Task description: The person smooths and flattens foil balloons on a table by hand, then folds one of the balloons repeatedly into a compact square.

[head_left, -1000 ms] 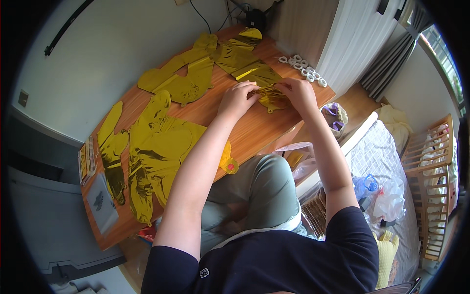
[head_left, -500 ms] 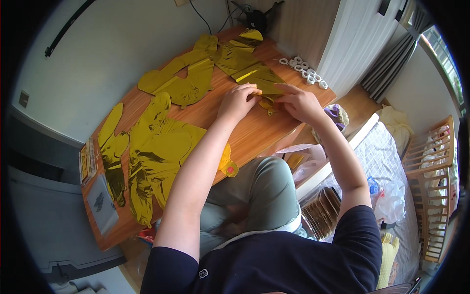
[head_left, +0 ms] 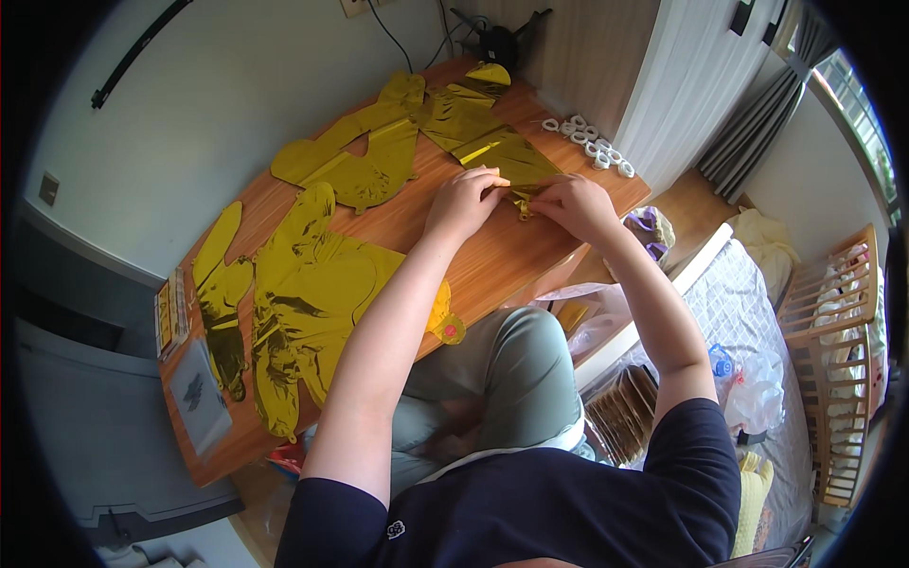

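Observation:
A flat gold foil balloon (head_left: 502, 147) lies at the far right of the wooden table, its near end drawn up between my hands. My left hand (head_left: 464, 201) is closed in a pinch on the balloon's near edge. Close beside it, my right hand (head_left: 576, 204) has its fingers pinched together at the same end, near a small tab. Another uninflated foil balloon (head_left: 331, 161) lies just left of it. Nearer my left forearm, a larger gold foil balloon (head_left: 327, 284) is spread out, partly covered by the arm. A narrower foil balloon (head_left: 223, 284) rests farther left.
Several white tape rolls (head_left: 598, 150) sit at the table's far right edge, beside a wardrobe (head_left: 677, 76). A black router (head_left: 497, 43) stands at the back. A pale plastic sleeve (head_left: 199, 398) lies front left. To the right are a bed (head_left: 739, 303) and a wooden crib (head_left: 833, 331).
My right fingers have come together and moved slightly down and toward the left hand. The balloon's near end has shifted with them. My left hand has barely moved.

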Tool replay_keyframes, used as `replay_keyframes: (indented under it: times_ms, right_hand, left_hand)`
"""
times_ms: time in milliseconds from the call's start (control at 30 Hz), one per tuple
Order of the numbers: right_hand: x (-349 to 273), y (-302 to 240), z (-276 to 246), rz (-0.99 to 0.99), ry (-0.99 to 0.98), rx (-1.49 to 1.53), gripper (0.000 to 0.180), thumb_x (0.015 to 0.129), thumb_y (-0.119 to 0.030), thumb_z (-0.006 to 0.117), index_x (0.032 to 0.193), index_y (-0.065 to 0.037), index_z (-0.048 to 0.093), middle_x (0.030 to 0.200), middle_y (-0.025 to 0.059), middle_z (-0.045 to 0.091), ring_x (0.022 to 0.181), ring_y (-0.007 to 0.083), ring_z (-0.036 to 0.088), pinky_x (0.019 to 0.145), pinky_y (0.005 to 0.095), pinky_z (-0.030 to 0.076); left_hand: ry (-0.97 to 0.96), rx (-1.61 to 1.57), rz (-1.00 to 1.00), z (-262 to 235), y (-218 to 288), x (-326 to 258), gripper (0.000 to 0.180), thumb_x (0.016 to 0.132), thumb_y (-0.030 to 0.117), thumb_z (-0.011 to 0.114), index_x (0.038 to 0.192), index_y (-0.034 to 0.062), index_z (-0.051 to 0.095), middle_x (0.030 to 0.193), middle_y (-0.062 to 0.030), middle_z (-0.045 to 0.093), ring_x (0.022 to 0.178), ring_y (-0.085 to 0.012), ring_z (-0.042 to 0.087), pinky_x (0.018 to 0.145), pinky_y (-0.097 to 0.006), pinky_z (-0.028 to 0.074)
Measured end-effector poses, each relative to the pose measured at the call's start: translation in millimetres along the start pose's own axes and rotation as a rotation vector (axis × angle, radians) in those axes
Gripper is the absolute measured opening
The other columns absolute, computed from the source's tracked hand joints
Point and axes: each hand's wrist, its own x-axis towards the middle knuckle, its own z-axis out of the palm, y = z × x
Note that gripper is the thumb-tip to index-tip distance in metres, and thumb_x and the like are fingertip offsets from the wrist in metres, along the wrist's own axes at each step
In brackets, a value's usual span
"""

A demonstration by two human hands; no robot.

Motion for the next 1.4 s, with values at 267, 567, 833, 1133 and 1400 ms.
replay_keyframes:
  times_ms: [267, 567, 833, 1133, 1400]
  right_hand:
    - [6, 3, -5, 0.094, -0.063, 0.034, 0.021, 0.094, -0.030, 0.070, 0.100, -0.014, 0.082, 0.094, 0.0089, 0.075, 0.084, 0.0297, 0.070, 0.074, 0.0414, 0.054]
    - [23, 7, -9, 0.212, -0.043, 0.057, 0.031, 0.097, -0.039, 0.068, 0.100, -0.010, 0.079, 0.089, 0.0154, 0.075, 0.084, 0.0351, 0.072, 0.075, 0.0465, 0.055]
    - [31, 11, -14, 0.245, 0.028, 0.183, 0.031, 0.097, -0.031, 0.072, 0.102, -0.002, 0.078, 0.079, 0.0128, 0.072, 0.069, 0.0229, 0.066, 0.066, 0.0366, 0.051]
    - [14, 9, -31, 0.001, -0.227, 0.118, 0.048, 0.081, -0.032, 0.087, 0.119, -0.007, 0.073, 0.103, 0.0132, 0.075, 0.091, 0.0274, 0.071, 0.083, 0.0367, 0.055]
    - [15, 23, -21, -0.024, -0.105, 0.147, 0.030, 0.090, -0.020, 0.075, 0.115, -0.003, 0.074, 0.104, 0.0151, 0.075, 0.093, 0.0299, 0.071, 0.085, 0.0388, 0.055]
  left_hand:
    - [-0.025, 0.043, -0.009, -2, 6, 0, 0.028, 0.093, 0.031, 0.075, 0.115, 0.0127, 0.077, 0.132, -0.0101, 0.071, 0.130, -0.0281, 0.063, 0.108, -0.040, 0.051]
    - [-0.031, 0.100, 0.001, -2, 5, 0, 0.042, 0.089, 0.034, 0.080, 0.119, 0.0047, 0.074, 0.135, -0.0093, 0.070, 0.131, -0.0275, 0.062, 0.110, -0.041, 0.049]
    - [-0.021, 0.171, 0.011, -4, 8, -1, 0.053, 0.086, 0.033, 0.082, 0.132, 0.0094, 0.068, 0.135, -0.0108, 0.069, 0.130, -0.0298, 0.062, 0.109, -0.042, 0.049]
    - [-0.029, 0.084, -0.012, -7, 13, -1, 0.049, 0.093, 0.029, 0.075, 0.139, 0.0169, 0.064, 0.132, -0.0111, 0.070, 0.121, -0.0301, 0.067, 0.103, -0.042, 0.053]
    - [-0.014, 0.061, -0.047, -4, 10, 0, 0.033, 0.099, 0.033, 0.068, 0.118, 0.0069, 0.075, 0.133, -0.0095, 0.071, 0.128, -0.0280, 0.063, 0.106, -0.041, 0.052]
